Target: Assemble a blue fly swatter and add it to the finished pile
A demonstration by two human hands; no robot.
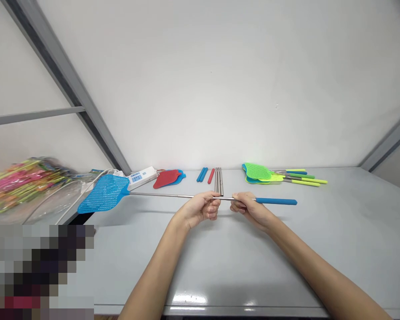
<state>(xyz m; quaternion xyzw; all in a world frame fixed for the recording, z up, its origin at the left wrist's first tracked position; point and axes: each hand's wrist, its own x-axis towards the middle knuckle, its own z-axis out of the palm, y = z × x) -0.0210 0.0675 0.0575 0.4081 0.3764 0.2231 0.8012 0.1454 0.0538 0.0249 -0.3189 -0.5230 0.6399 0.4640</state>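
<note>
- While the left hand [200,210] and the right hand [250,210] stand just apart above the bench [240,262], both pinch the steel shaft [173,195] of a blue swatter [103,193], each closed around it with the fingers curled.
- The swatter runs crosswise in front of the person. Its mesh head reaches out to the left, and its blue grip [276,201] sticks out past the right hand.
- The head sits close to a clear plastic sheet [58,202] and a white power strip [138,178], whose cord [96,180] trails off to the left.
- Behind the shaft, a few steel rods [218,181] lie side by side on the bench, almost in line with the gap between the hands.
- Left of the rods are two blue handles [202,174] and a red handle [211,176], then a red swatter head [166,179] lying over a blue one.
- To the right, green, yellow and blue swatters [257,172] lie stacked, their shafts and coloured grips [303,178] fanning rightward.
- At the far left, a plastic bag [20,184] holds a bundle of multicoloured swatters.
- A white wall [200,80] and a grey metal frame [63,75] rise behind the bench.
</note>
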